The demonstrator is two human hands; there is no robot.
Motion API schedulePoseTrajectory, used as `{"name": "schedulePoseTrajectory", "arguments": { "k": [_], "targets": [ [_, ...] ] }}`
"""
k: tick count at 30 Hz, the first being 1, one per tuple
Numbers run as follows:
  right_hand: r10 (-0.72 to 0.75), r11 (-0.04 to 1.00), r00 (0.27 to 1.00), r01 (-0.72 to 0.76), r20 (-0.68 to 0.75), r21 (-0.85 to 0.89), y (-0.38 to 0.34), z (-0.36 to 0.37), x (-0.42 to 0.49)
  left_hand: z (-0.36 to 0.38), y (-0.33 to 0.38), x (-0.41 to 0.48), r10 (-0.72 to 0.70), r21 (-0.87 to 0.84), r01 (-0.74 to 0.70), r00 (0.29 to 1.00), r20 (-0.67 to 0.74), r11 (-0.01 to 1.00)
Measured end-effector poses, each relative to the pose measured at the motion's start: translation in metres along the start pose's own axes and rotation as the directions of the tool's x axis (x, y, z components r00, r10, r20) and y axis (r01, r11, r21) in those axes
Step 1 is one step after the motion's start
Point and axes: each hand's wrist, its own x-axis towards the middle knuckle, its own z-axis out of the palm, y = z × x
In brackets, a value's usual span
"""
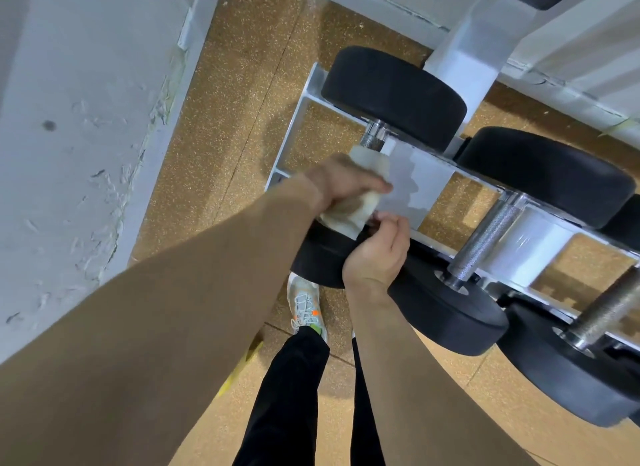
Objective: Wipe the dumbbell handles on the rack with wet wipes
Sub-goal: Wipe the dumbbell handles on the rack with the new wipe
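1. The view looks down from the person's head at a white metal rack [427,178] that holds black-headed dumbbells side by side.
2. The leftmost dumbbell [394,94] lies across the rack's rails. A short stretch of its knurled steel handle [371,140] shows just below the far head.
3. A pale, crumpled wet wipe [348,216] is wrapped round the rest of that handle, between the two rails.
4. The left hand [337,185] grips the wipe-covered handle from above, with its fingers curled close together over the cloth.
5. The right hand [377,254] is just below, against the near head. Its thumb and curled fingertips pinch the wipe's near edge.
6. Both forearms reach in from the bottom of the view.
7. To the right, a second dumbbell [485,237] and a third dumbbell [604,309] rest on the rack with their handles bare.
8. Under the rack is a speckled tan floor [225,119], and a scuffed white wall [69,119] fills the left side.
9. A pale laced shoe [304,306] and black trouser legs [291,396] show between the arms.
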Motion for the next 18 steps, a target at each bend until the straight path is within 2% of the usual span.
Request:
{"name": "schedulePoseTrajectory", "arguments": {
  "k": [3, 7, 9, 11, 14, 18],
  "targets": [
    [-0.026, 1.000, 1.000, 0.026, -0.005, 0.013, 0.006, -0.001, 0.002, -0.009, 0.012, 0.011, 0.131, -0.193, -0.102, 0.981, 0.144, 0.976],
    [-0.024, 1.000, 1.000, 0.024, 0.008, 0.013, 0.006, 0.001, 0.002, -0.011, 0.016, 0.014, 0.219, -0.265, -0.175, 0.965, 0.146, 0.948],
    [0.009, 1.000, 1.000, -0.009, 0.007, 0.000, 0.001, 0.001, 0.001, -0.009, -0.003, 0.013, 0.197, -0.104, -0.190, 0.978, 0.071, 0.976],
    [0.042, 0.999, 0.999, -0.042, 0.002, -0.007, -0.004, 0.001, 0.000, -0.008, -0.019, 0.005, 0.178, 0.191, -0.184, 0.983, 0.049, 0.964],
    [0.061, 0.998, 0.998, -0.060, 0.028, -0.030, -0.007, 0.000, -0.003, -0.011, -0.022, -0.008, 0.140, 0.559, -0.122, 0.990, 0.012, 0.820],
    [0.096, 0.991, 0.989, -0.084, 0.117, -0.103, -0.009, -0.006, 0.003, -0.022, -0.026, -0.025, 0.157, 0.697, -0.151, 0.986, 0.055, 0.701]
  ]
}}
